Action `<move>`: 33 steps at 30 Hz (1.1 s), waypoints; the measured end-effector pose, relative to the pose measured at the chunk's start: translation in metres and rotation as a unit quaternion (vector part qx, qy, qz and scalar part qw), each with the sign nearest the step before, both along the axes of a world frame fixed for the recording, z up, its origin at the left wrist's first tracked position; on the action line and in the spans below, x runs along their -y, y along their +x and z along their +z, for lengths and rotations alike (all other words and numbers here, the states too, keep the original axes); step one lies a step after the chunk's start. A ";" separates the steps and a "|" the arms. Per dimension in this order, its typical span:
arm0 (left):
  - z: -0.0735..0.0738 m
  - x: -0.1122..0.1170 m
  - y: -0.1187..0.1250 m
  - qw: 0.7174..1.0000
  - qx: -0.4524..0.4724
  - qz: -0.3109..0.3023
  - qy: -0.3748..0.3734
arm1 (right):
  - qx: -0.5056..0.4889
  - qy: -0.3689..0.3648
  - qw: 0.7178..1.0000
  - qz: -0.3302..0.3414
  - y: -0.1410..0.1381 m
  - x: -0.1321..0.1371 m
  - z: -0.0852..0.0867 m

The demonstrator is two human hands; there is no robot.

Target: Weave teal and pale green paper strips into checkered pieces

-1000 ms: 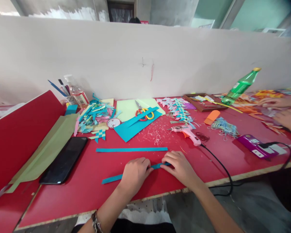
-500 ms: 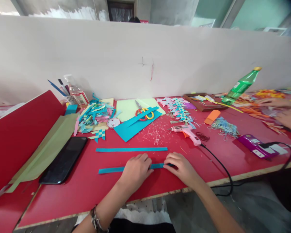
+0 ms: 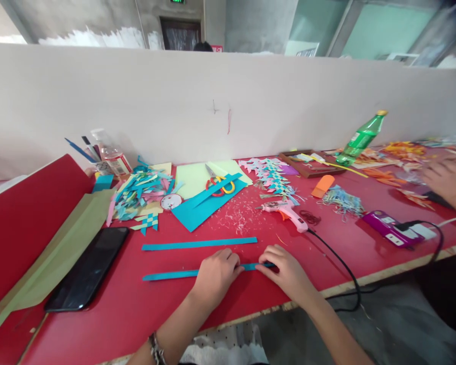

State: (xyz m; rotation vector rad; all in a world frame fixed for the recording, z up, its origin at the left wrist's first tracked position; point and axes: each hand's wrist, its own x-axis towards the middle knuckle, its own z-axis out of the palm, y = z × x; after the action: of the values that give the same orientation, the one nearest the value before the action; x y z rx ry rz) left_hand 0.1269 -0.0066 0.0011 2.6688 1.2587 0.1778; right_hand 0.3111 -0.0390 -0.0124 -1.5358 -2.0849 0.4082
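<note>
A long blue paper strip (image 3: 169,276) lies near the table's front edge, running left to right under both hands. My left hand (image 3: 217,275) is closed around its middle, thumb and fingertips on the paper. Toward the right end, my right hand (image 3: 285,271) pinches the same strip between thumb and fingers. A short blue stretch shows between the hands; the rest there is hidden by fingers. Just behind lies a second blue paper strip (image 3: 199,244), flat and untouched. Farther back, scissors (image 3: 220,185) with red and yellow handles rest on blue paper sheets (image 3: 192,215).
A pink glue gun (image 3: 287,210) and its black cord lie to the right, by a purple power strip (image 3: 389,230). A black phone (image 3: 89,266) sits at left, near a pile of paper scraps (image 3: 140,190). Another person's hand (image 3: 446,177) is at far right.
The camera view has shifted, so the table appears lower and farther left. Both hands keep hold of the same strip, with little visible movement along it.
</note>
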 end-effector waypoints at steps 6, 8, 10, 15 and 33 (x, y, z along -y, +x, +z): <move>0.000 0.001 -0.004 1.000 0.011 0.012 -0.002 | 0.011 0.014 1.000 -0.022 -0.002 0.000 -0.001; 0.001 0.002 -0.008 1.000 0.011 0.018 -0.006 | 0.006 0.018 1.000 -0.024 -0.002 0.000 0.000; 0.002 0.002 -0.012 1.000 0.019 0.023 -0.011 | -0.004 0.013 1.000 -0.026 -0.002 0.000 0.002; 0.000 0.002 -0.018 0.999 0.037 0.019 -0.015 | -0.015 -0.007 0.999 -0.038 0.000 0.002 0.005; 0.000 0.001 -0.019 0.999 0.038 0.034 -0.011 | -0.005 0.026 0.994 -0.107 0.012 0.006 -0.006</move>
State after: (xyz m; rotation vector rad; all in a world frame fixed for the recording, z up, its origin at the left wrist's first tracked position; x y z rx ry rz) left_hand 0.1076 -0.0076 0.0012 2.5767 1.3195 0.2709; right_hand 0.3234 -0.0453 -0.0185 -1.7008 -1.8825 0.2807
